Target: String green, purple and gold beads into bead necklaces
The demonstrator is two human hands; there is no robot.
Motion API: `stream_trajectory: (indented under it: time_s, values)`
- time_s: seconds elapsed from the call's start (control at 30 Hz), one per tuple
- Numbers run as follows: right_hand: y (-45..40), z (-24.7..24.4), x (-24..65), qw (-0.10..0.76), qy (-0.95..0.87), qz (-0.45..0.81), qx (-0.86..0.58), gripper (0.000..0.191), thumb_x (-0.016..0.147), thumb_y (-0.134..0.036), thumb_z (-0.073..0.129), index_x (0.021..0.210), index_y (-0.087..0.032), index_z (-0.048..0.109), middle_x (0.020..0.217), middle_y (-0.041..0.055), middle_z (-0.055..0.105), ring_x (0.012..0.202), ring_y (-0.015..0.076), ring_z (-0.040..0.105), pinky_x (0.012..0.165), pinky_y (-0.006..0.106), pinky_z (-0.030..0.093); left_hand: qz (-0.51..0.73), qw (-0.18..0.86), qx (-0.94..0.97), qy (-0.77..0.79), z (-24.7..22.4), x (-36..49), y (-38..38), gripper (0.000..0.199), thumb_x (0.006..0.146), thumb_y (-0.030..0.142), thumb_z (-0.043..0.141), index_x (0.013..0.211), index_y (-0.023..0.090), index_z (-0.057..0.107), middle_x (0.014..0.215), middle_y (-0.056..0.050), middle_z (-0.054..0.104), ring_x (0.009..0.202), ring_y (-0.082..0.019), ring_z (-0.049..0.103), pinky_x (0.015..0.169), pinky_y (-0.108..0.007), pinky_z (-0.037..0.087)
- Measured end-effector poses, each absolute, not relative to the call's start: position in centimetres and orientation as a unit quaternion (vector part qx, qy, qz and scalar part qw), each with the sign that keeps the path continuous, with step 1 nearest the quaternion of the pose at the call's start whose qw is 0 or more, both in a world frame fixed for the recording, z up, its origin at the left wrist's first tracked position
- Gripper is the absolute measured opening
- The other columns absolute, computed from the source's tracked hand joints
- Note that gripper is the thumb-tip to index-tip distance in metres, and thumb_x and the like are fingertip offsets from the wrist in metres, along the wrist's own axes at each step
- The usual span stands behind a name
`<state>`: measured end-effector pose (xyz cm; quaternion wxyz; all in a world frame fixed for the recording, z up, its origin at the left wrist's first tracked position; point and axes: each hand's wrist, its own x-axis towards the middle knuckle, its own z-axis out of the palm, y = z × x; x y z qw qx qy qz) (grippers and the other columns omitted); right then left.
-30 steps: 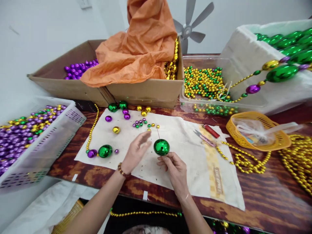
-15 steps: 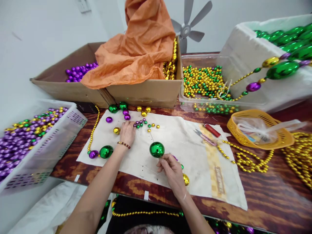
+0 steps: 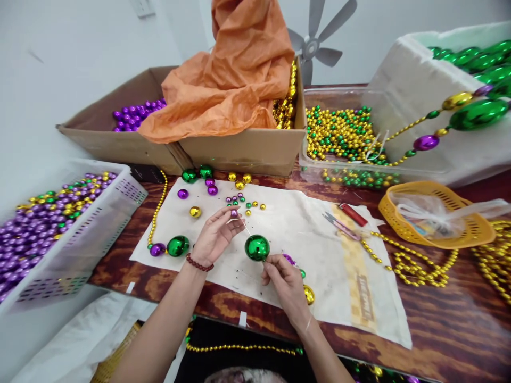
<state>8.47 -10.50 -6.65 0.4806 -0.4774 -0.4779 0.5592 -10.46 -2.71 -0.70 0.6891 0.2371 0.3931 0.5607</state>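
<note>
My left hand (image 3: 217,234) pinches a small purple bead (image 3: 234,213) above the white cloth (image 3: 279,213), beside the upper end of a thin string (image 3: 246,226). That string rises from a large green bead (image 3: 257,248). Fingers of my right hand (image 3: 285,284) are closed at the underside of the green bead, gripping it or the string below; which one I cannot tell. Partly behind the right hand lie a purple bead (image 3: 288,259), a small green bead and a gold bead (image 3: 308,294). Small loose beads (image 3: 242,200) are grouped just beyond the left hand.
Thread snips (image 3: 339,225) and a red-handled tool (image 3: 353,214) lie on the cloth's right. A yellow basket (image 3: 385,213) stands beyond them. Cardboard boxes (image 3: 239,151), a clear bin (image 3: 315,169) and a white crate (image 3: 115,199) of beads surround the cloth. A gold strand (image 3: 157,208) lies left.
My left hand has lifted from the small loose beads and turned, bringing a purple bead near the string. My right hand stays under the large green bead. The view has shifted slightly.
</note>
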Motion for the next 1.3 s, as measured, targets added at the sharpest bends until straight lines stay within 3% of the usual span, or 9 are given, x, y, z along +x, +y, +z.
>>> stream_trajectory:
  time_s: [0.13, 0.33, 0.57, 0.8, 0.93, 1.13, 1.3]
  values:
    - [-10.7, -6.8, 8.6, 0.477, -0.490, 0.548, -0.482, 0.022, 0.093, -0.037, 0.060, 0.079, -0.021, 0.062, 0.060, -0.0020, 0.062, 0.050, 0.0133, 0.061, 0.051, 0.024, 0.052, 0.566, 0.706, 0.216, 0.368, -0.6, -10.7, -2.6, 0.027, 0.086, 0.022, 0.074, 0.112, 0.016, 0.072, 0.089, -0.004, 0.073, 0.086, -0.016, 0.072, 0.091, -0.036, 0.056]
    - [-10.9, -6.6, 8.6, 0.475, -0.495, 0.543, -0.484, 0.021, 0.093, -0.035, 0.059, 0.078, -0.021, 0.063, 0.059, -0.0025, 0.061, 0.048, 0.0124, 0.060, 0.050, 0.023, 0.050, 0.569, 0.707, 0.210, 0.363, -0.5, -10.8, -2.6, 0.016, 0.087, 0.022, 0.072, 0.103, 0.018, 0.072, 0.089, -0.003, 0.072, 0.086, -0.017, 0.072, 0.095, -0.041, 0.056]
    - [-10.9, -6.5, 8.6, 0.470, -0.495, 0.547, -0.484, 0.022, 0.093, -0.037, 0.059, 0.079, -0.021, 0.063, 0.060, -0.0023, 0.060, 0.047, 0.0123, 0.059, 0.049, 0.023, 0.050, 0.568, 0.715, 0.202, 0.355, -0.5, -10.9, -2.7, 0.021, 0.089, 0.019, 0.070, 0.110, 0.017, 0.072, 0.089, -0.003, 0.071, 0.084, -0.016, 0.071, 0.097, -0.046, 0.056]
    - [-11.1, -6.4, 8.8, 0.453, -0.506, 0.544, -0.494, 0.023, 0.094, -0.037, 0.058, 0.078, -0.020, 0.062, 0.057, -0.0029, 0.058, 0.047, 0.0120, 0.058, 0.048, 0.022, 0.049, 0.563, 0.718, 0.210, 0.351, -0.5, -11.1, -2.5, 0.015, 0.086, 0.021, 0.074, 0.099, 0.015, 0.073, 0.090, -0.004, 0.072, 0.082, -0.017, 0.071, 0.096, -0.048, 0.057]
    - [-11.1, -6.5, 8.9, 0.443, -0.515, 0.544, -0.492, 0.022, 0.095, -0.036, 0.058, 0.080, -0.020, 0.062, 0.058, -0.0031, 0.059, 0.048, 0.0118, 0.059, 0.049, 0.021, 0.048, 0.565, 0.709, 0.226, 0.356, -0.4, -11.3, -2.4, 0.021, 0.083, 0.021, 0.077, 0.103, 0.014, 0.074, 0.089, -0.003, 0.072, 0.079, -0.015, 0.070, 0.093, -0.045, 0.058]
    - [-10.2, -6.3, 7.4, 0.462, -0.486, 0.554, -0.494, 0.018, 0.093, -0.038, 0.059, 0.098, -0.021, 0.057, 0.072, -0.0014, 0.070, 0.045, 0.0109, 0.062, 0.046, 0.020, 0.046, 0.549, 0.694, 0.252, 0.392, -0.7, -8.7, -3.2, 0.022, 0.078, 0.028, 0.082, 0.094, 0.014, 0.076, 0.093, -0.005, 0.072, 0.090, -0.017, 0.070, 0.079, -0.027, 0.056]
    - [-9.0, -5.1, 7.7, 0.429, -0.505, 0.554, -0.504, 0.017, 0.091, -0.038, 0.059, 0.093, -0.022, 0.052, 0.075, -0.0019, 0.072, 0.042, 0.0108, 0.061, 0.044, 0.021, 0.045, 0.577, 0.661, 0.239, 0.416, -1.3, -5.5, -3.2, 0.033, 0.074, 0.042, 0.083, 0.089, 0.015, 0.074, 0.081, -0.001, 0.067, 0.079, -0.017, 0.070, 0.071, -0.027, 0.055]
